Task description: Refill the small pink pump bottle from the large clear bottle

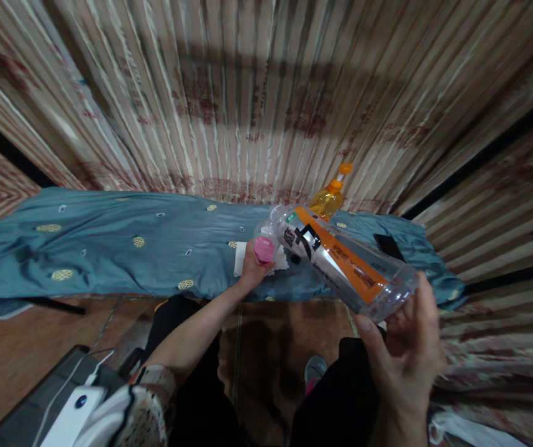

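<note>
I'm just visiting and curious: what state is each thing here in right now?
Clear plastic bottle: uncapped, empty, tilted, held in right hand.
Pink cap: off, gripped by left hand.
Orange spray bottle: upright, capped.
White cloth: lying on blue bedsheet.
Phone: flat, screen dark.

I count two bottles: one clear bottle [341, 264] with an orange-and-silver label, tilted in my right hand [406, 354], and one orange-capped bottle [328, 198] of yellow liquid standing far behind it. There is one pink cap [264, 248] at the fingers of my left hand [253, 268], one white cloth [243, 259] just under it, and one dark phone [388, 246] lying to the right. One blue patterned sheet [108, 245] lies under all of these, and one white device [71, 416] with one cable sits near left.
</note>
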A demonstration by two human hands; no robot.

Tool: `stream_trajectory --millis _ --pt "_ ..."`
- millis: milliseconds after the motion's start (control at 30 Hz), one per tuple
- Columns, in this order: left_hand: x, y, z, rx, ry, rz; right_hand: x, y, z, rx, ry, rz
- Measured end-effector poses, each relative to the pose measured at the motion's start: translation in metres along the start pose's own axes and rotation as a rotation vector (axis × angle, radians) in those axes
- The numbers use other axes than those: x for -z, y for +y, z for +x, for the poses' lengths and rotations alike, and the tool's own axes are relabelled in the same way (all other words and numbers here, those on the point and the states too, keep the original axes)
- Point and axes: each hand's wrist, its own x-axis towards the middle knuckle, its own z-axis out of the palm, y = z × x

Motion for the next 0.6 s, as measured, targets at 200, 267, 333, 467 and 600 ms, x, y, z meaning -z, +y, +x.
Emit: stream_trajectory --millis 200,267,333,467,600 --pt "0.000 -0.003 0.001 -0.013 -0.008 0.006 0.001 0.000 0.001 0.012 -0.003 -0.008" --pt "0.000 -0.005 0.001 -0.014 -0.009 0.002 0.001 0.001 0.001 0.019 -0.003 -0.010" --pt "-0.001 -0.007 0.002 -0.010 -0.013 -0.001 0.001 0.001 0.001 0.021 -0.003 -0.004" --pt "-0.002 -0.010 0.003 -0.005 -0.001 -0.005 0.000 0.001 0.000 0.018 0.000 0.011" --pt "-0.002 -0.013 0.004 -0.011 0.001 -0.005 0.001 0.001 0.000 0.016 0.005 0.027"
